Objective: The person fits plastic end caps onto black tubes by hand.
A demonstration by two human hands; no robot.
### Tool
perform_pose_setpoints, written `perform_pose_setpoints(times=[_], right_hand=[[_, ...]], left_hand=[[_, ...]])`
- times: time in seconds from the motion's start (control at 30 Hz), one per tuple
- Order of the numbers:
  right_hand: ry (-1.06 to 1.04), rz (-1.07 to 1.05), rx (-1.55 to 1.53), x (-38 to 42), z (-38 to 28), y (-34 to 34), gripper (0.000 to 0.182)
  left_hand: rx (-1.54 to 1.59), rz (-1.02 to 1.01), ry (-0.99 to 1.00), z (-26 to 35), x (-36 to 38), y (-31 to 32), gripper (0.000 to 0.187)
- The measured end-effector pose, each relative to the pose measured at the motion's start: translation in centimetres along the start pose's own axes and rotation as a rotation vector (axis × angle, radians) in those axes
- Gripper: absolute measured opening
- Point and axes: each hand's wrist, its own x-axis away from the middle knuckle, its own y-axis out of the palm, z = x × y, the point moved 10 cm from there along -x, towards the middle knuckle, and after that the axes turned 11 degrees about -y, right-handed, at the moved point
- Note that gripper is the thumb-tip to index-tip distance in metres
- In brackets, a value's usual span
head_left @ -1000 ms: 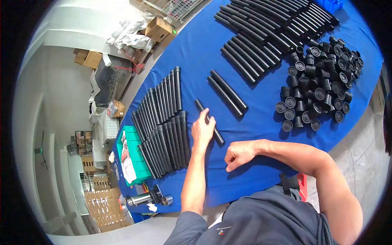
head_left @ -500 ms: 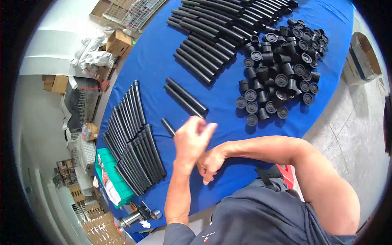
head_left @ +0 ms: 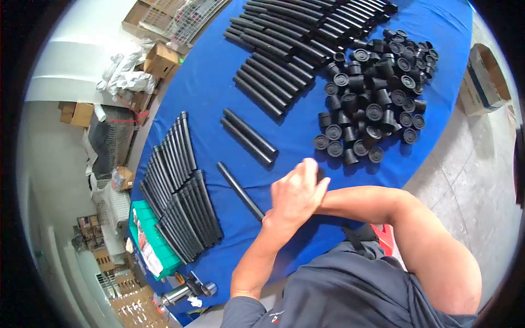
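My left hand (head_left: 298, 195) is over my right hand, its fingers bent around a black cap (head_left: 320, 174) that is only partly visible. Behind the left hand and wrist, my right hand is almost wholly hidden; my right forearm (head_left: 355, 201) comes in from the right. A black tube (head_left: 239, 189) slants across the blue cloth, its near end running under my left wrist to where the right hand is closed. Two more black tubes (head_left: 249, 136) lie side by side just beyond. The heap of black caps (head_left: 374, 112) is close to my left fingertips.
Rows of black tubes (head_left: 268, 82) lie at the far side of the blue-covered table (head_left: 191, 98). Several tubes with wider ends (head_left: 188, 213) are stacked at left, beside a green bin (head_left: 156, 235). A metal device (head_left: 188, 290) stands at the near-left edge.
My left hand has moved right, toward the cap heap, and now covers my right hand. The nearest cap of the heap is gone from the cloth. More of the slanting tube shows.
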Motion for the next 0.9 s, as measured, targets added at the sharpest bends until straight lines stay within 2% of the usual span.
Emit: perform_pose_setpoints(times=[0.07, 0.13, 0.2, 0.27, 0.33, 0.53, 0.57, 0.67, 0.73, 0.8, 0.87, 0.9], right_hand=[[-0.011, -0.052, 0.043, -1.1, -0.8, 0.4, 0.045], [-0.012, -0.099, 0.084, -2.0, -0.6, 1.1, 0.045], [-0.052, -0.11, 0.126, -2.9, 0.0, 1.4, 0.044], [-0.095, -0.071, 0.121, -2.5, -0.7, 0.9, 0.042], [-0.078, -0.05, 0.111, -2.6, -0.3, 0.8, 0.041], [-0.042, -0.033, 0.089, -2.3, -0.4, 0.5, 0.041], [-0.036, -0.034, 0.094, -2.3, -0.5, 0.3, 0.041], [-0.03, -0.051, 0.084, -2.1, -0.4, 0.5, 0.041], [-0.037, -0.055, 0.063, -2.2, -0.4, 0.5, 0.041], [-0.044, -0.051, 0.037, -2.1, -0.7, 0.5, 0.042], [-0.011, -0.061, 0.039, -1.9, -1.0, 0.4, 0.043], [0.008, -0.071, 0.046, -1.9, -1.0, 0.3, 0.043]], left_hand=[[0.079, 0.085, -0.208, -4.7, 1.1, -3.3, 0.038], [-0.002, 0.058, -0.457, -10.9, 1.9, -4.0, 0.036], [-0.08, 0.14, -0.431, -15.1, 2.4, -4.2, 0.035], [-0.05, 0.159, -0.542, -18.8, 2.5, -4.1, 0.039], [-0.062, 0.24, -0.546, -19.3, 1.9, -4.7, 0.043], [-0.064, 0.17, -0.58, -20.2, 0.1, -2.9, 0.043], [-0.038, 0.109, -0.645, -21.0, 0.3, -2.5, 0.049], [-0.085, 0.248, -0.486, -19.3, 1.8, -4.4, 0.057], [-0.098, 0.296, -0.531, -20.4, 3.8, -5.7, 0.066], [-0.036, 0.162, -0.76, -22.6, 5.9, -5.2, 0.07], [-0.028, 0.074, -0.833, -24.2, 7.1, -3.2, 0.074], [0.011, 0.111, -0.795, -25.0, 7.3, -2.4, 0.074]])
